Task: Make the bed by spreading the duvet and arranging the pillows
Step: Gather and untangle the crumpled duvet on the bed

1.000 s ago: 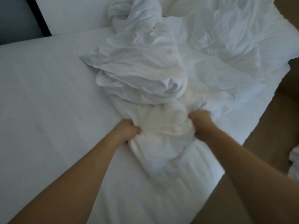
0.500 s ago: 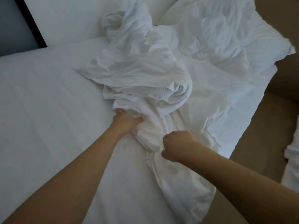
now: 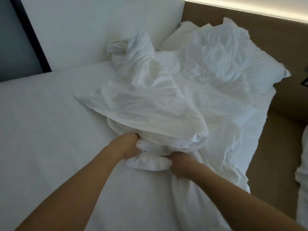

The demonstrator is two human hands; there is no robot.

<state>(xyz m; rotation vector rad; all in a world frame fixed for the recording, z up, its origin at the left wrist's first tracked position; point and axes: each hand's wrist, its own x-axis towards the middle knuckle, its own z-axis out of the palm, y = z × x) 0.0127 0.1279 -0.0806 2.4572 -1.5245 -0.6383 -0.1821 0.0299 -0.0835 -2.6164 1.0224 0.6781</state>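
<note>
Both hands grip the bunched near edge of one white duvet (image 3: 150,104) on the bed (image 3: 41,122). The left hand (image 3: 127,145) has its fingers curled into the cloth; their tips are buried in the folds. The right hand (image 3: 180,164) is closed in a fist round a gathered fold, with a rolled wad of duvet lying between the two hands. Beyond the fingers the duvet rises in a crumpled heap; to the right of the right hand it trails flat to the bed's right edge and hangs over it. To the left of the left hand the sheet lies smooth and bare, giving wide room up to the white wall (image 3: 100,30). Two pillows (image 3: 233,64) lie beyond the heap, far right of the fingers, against a brown headboard (image 3: 266,27); the rear one is mostly hidden. A lit strip (image 3: 250,7) runs above the headboard. Brown floor (image 3: 275,155) borders the right edge.
</note>
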